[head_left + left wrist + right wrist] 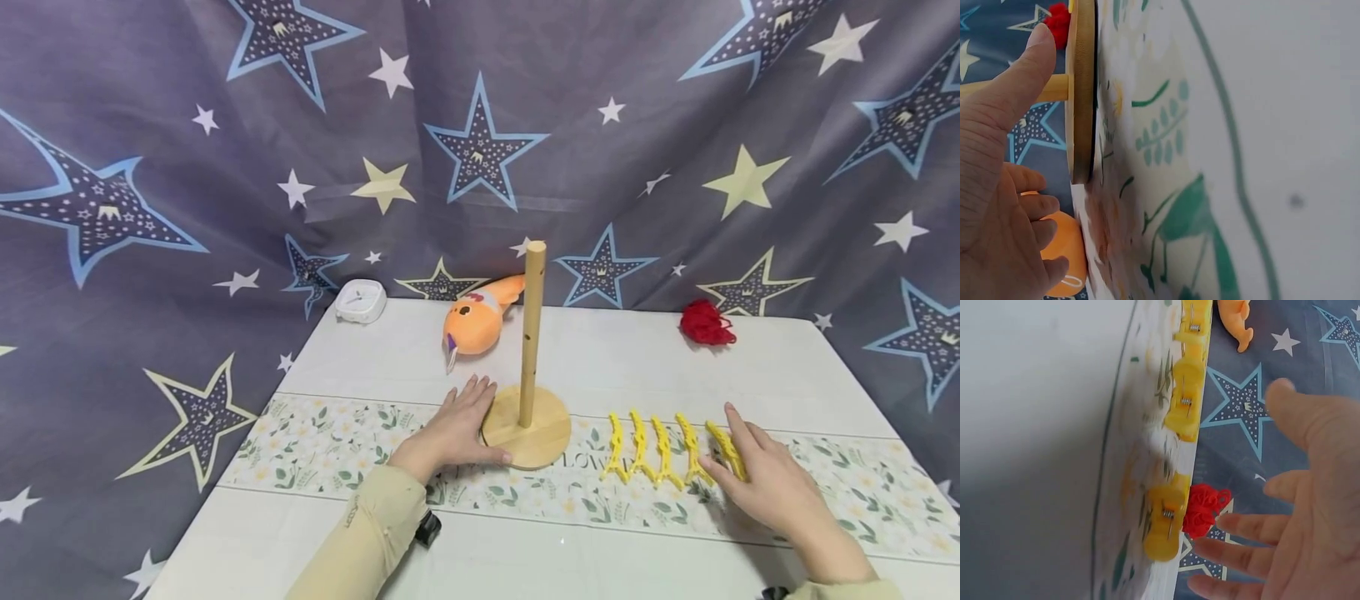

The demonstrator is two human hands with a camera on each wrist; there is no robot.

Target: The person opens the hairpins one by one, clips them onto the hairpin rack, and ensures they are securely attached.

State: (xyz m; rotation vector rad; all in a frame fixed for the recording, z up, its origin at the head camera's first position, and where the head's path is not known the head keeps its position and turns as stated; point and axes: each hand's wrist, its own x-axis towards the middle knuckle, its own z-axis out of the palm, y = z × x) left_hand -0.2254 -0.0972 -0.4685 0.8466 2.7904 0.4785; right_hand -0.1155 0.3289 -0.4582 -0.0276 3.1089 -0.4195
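A wooden stand (532, 333) with an upright post and a round base (546, 442) is at mid-table. My left hand (453, 429) lies spread along the base's left side, its thumb at the front rim and its fingers straight toward the back. To the right, several yellow spring clothes pegs (663, 454) form a row. Above the rightmost peg (725, 450) hovers my right hand (776, 483), thumb and fingers apart on either side of it. In the right wrist view, nothing lies within that hand (1310, 506), and the peg (1166, 515) rests on the table.
Behind the stand lies an orange plush toy (474, 323). A white clock (361, 301) sits at the back left corner, and a red bundle of yarn (705, 323) at the back right. A star-patterned curtain (487, 217) hangs along the table's back edge.
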